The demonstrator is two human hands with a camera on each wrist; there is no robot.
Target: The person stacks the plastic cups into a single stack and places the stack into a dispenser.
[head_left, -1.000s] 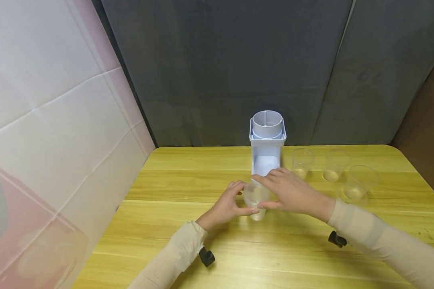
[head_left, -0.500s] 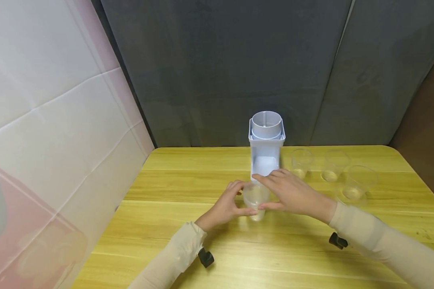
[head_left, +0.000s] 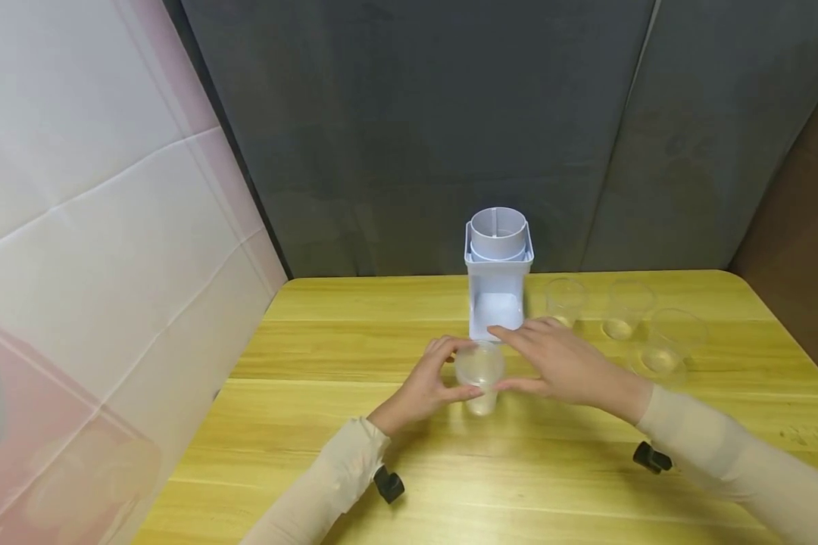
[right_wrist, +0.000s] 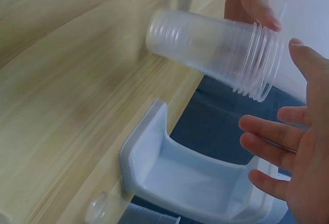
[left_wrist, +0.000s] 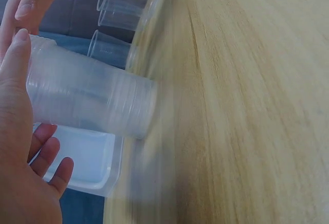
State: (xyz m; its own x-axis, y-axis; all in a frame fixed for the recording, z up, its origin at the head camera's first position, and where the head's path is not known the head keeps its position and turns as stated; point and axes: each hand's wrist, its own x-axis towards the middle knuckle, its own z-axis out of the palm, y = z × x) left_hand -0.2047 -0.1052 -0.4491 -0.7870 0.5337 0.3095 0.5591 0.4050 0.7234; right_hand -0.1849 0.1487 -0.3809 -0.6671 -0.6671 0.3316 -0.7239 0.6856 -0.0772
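A stack of nested clear plastic cups [head_left: 480, 367] stands upright on the table, in front of a pale blue-white plastic stand. In the head view my left hand [head_left: 419, 386] grips the stack near its rims, thumb on the near side and fingers behind. My right hand [head_left: 566, 367] is just right of the stack, thumb and fingers spread. The right wrist view shows a gap between that hand's fingers [right_wrist: 275, 136] and the several stacked rims [right_wrist: 262, 62]. The left wrist view shows the bottom of the stack [left_wrist: 139, 108] at the tabletop.
The plastic stand [head_left: 496, 276] has a round tube on top and an open bay below. Several single clear cups [head_left: 619, 314] stand at the back right, one on a clear round base or lid. A dark partition [head_left: 409, 136] rises behind the wooden table [head_left: 354, 469].
My right hand has drawn slightly to the right, away from the stack. The left hand keeps its hold, and the head view has shifted a little.
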